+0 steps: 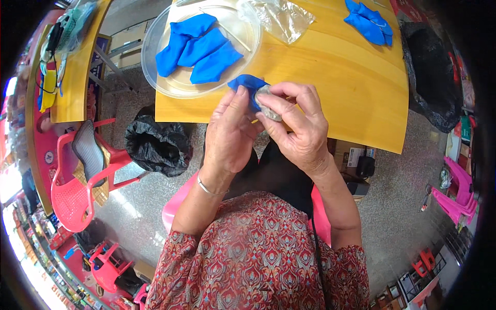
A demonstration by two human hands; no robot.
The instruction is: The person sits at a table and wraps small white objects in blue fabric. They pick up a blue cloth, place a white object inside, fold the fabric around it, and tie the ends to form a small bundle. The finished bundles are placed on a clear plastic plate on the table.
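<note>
Both my hands meet just past the near edge of the yellow tabletop point(341, 88). In my left hand point(226, 129) a small blue cloth piece point(248, 81) is pinched between thumb and fingers. My right hand point(302, 124) grips a grey, rough-looking lump point(269, 107) and presses it against the blue piece; I cannot tell what the lump is made of. Ahead and to the left, a round clear plastic tub point(178, 95) holds several blue cloth pieces point(201, 49) and a thin pale stick point(233, 36).
A crumpled clear plastic bag point(287, 20) lies beside the tub. More blue cloth point(369, 23) rests at the far right of the table. Black-bag-lined bins stand left point(159, 147) and right point(431, 77) of the table. A pink plastic chair point(72, 201) is at left.
</note>
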